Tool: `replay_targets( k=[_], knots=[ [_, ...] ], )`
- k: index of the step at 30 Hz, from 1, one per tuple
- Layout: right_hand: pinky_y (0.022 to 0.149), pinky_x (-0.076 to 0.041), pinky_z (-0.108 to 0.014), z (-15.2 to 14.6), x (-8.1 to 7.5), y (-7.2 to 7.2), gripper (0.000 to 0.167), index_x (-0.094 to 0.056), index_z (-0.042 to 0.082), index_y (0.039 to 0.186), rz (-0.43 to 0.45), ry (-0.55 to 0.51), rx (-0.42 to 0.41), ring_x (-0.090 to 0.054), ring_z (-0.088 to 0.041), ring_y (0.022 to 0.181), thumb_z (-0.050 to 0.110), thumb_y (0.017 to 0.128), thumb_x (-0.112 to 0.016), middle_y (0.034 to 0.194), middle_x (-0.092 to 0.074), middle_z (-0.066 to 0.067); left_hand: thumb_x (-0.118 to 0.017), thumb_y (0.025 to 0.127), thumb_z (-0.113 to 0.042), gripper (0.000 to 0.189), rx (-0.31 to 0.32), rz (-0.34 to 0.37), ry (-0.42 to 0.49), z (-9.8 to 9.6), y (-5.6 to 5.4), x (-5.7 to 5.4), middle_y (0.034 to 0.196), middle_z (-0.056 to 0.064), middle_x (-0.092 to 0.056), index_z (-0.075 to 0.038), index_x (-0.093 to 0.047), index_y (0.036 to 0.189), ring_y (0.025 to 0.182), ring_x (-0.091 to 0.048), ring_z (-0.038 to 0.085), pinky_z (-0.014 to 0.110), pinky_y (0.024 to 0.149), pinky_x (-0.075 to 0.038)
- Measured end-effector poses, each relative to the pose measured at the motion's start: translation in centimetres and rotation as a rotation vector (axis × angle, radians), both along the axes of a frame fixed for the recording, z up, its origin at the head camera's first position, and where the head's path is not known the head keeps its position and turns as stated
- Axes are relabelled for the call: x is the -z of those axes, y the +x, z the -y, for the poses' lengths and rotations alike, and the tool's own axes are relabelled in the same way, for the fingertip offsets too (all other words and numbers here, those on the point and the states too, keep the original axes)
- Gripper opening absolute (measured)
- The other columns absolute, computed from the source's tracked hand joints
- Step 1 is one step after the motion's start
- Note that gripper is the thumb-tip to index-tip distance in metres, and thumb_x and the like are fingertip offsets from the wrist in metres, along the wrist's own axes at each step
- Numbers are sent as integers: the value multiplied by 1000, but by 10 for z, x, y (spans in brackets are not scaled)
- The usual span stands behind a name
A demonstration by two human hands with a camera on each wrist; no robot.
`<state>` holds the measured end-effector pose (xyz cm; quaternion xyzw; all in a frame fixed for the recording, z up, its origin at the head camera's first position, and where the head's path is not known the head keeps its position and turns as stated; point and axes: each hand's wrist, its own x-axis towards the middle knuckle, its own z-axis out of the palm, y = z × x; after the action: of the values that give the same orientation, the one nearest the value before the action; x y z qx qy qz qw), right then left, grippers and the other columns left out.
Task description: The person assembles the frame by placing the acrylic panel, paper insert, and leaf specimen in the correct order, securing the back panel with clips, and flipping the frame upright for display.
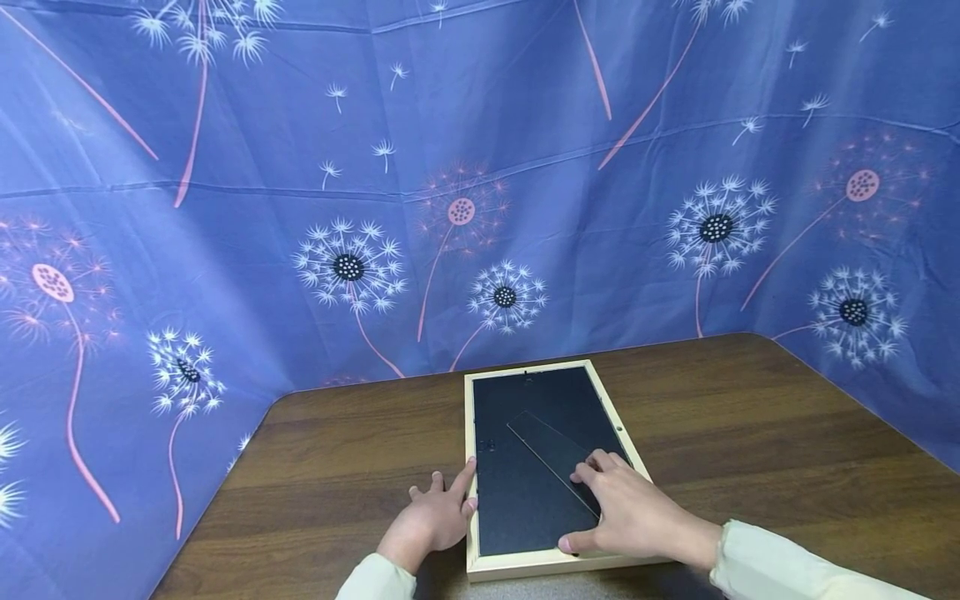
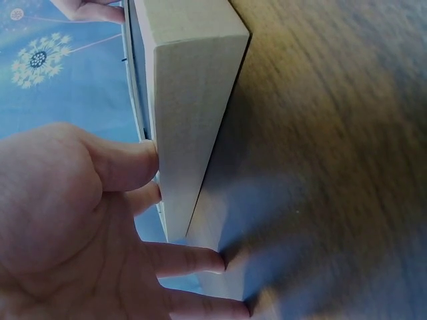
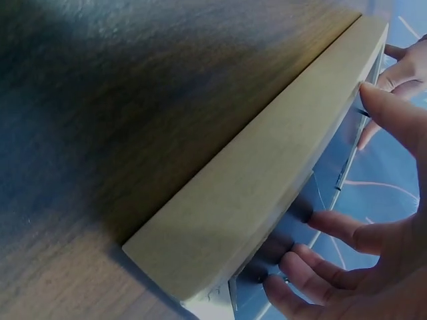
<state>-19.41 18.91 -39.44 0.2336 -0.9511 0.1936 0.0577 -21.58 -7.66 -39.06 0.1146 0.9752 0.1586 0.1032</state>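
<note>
A picture frame (image 1: 525,569) with a pale wooden border lies back side up on the table, its black backing board (image 1: 508,508) showing. On the board a black easel stand (image 1: 549,446) runs diagonally, its lower end partly hidden by my right hand (image 1: 637,510). That hand's fingertips (image 3: 320,220) touch the board beside the stand, and the thumb presses near the border at the front edge. My left hand (image 1: 431,518) is spread at the frame's left side. Its thumb (image 2: 130,163) and index finger touch the border, while other fingertips rest on the tabletop.
The brown wood-grain table (image 1: 750,425) extends on both sides of the frame. Behind and beside it hangs a blue cloth (image 1: 585,250) printed with dandelions. Small dark metal fittings (image 1: 527,375) sit near the board's far and left edges.
</note>
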Motion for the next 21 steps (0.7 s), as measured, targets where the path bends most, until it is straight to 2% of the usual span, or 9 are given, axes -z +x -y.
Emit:
replay_targets(
  k=[12,16,21],
  knots=[
    [79,-55,-49,5,-4,1,78,-71,9,111,-32,131,51,-61,-29,101,71,66,-79,103,-59,-4,-51,106,-26,51,5,9,1,0,-1,-1,143,45,-39,-13,-39,154,122,-35,77,77,97,-38],
    [82,-54,-52,6,-4,1,82,-70,5,114,-30,154,55,-62,-34,106,71,67,-78,110,-61,-12,-51,106,-26,51,1,16,7,1,0,-1,144,45,-39,-13,-39,154,123,-34,77,78,96,-38],
    [92,-51,-59,7,-6,0,89,-68,-2,123,5,161,57,-58,-44,119,68,69,-78,127,-60,-27,-51,106,-26,51,6,11,-3,0,0,-2,144,45,-40,-13,-39,154,123,-35,76,77,98,-39]
  ],
)
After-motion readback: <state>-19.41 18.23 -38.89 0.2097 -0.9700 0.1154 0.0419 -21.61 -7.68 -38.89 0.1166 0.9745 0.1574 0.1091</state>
